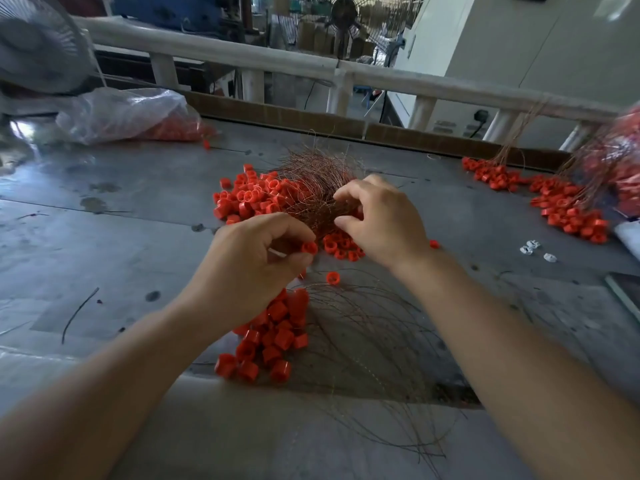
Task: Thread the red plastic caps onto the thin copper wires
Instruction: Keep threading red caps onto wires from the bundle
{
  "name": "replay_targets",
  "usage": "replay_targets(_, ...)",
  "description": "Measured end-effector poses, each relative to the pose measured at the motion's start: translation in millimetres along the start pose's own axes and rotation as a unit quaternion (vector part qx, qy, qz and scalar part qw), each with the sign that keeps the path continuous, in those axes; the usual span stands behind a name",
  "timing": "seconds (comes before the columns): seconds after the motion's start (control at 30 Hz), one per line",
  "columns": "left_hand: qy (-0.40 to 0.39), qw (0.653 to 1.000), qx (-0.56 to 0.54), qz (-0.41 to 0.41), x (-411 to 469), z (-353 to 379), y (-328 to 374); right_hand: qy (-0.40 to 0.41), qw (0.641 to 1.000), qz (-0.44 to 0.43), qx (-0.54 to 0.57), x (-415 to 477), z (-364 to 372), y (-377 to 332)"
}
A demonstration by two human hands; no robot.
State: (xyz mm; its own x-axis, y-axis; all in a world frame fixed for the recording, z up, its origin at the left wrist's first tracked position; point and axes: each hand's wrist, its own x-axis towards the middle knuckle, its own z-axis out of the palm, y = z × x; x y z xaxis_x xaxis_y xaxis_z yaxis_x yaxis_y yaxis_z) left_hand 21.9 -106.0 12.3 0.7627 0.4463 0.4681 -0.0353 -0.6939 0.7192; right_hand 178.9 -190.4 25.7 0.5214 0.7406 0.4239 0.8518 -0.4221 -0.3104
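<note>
My left hand point(252, 261) pinches one red cap point(309, 248) between thumb and fingertips at the table's middle. Just right of it, my right hand point(381, 220) has curled fingers in a tangled bundle of thin copper wires point(315, 181); the wire ends at its fingertips are too fine to make out. A heap of loose red caps point(256, 197) lies behind and left of the bundle. Under my left wrist sits a cluster of caps strung on wires point(273, 337), their wires point(367, 358) fanning toward me. A single cap point(331, 277) lies between my hands.
A clear plastic bag of red caps point(131, 114) lies at the back left beside a fan point(38, 46). Finished bunches of capped wires point(561, 202) are piled at the right. Small white parts point(533, 249) lie near the right edge. A cardboard strip point(311, 117) borders the grey table's point(104, 237) far edge.
</note>
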Motion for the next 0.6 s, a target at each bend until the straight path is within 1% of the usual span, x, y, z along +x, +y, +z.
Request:
replay_targets(0.1,0.003,1.000,0.002,-0.001,0.8,0.1,-2.1,-0.002,1.000,-0.011,-0.003,2.2,8.4,-2.2)
replay_targets(0.17,0.002,1.000,-0.001,0.001,1.2,0.3,-2.9,0.016,1.000,-0.021,0.002,1.5,9.5,-1.8)
replay_targets(0.37,-0.007,1.000,-0.006,0.004,2.2,-0.2,-4.2,0.066,0.995,-0.029,0.066,-0.9,2.3,-0.2)
replay_targets(0.47,-0.009,1.000,-0.003,0.002,1.4,0.4,-4.2,0.070,0.989,-0.007,0.130,-2.4,-0.5,-3.0)
replay_targets(0.53,-0.007,1.000,0.000,0.000,1.5,0.9,-5.1,0.077,0.975,0.008,0.208,-4.1,-5.1,-5.8)
replay_targets(0.6,-0.002,1.000,-0.004,-0.004,1.5,0.5,-6.4,0.100,0.959,0.005,0.267,-5.2,-12.8,-8.4)
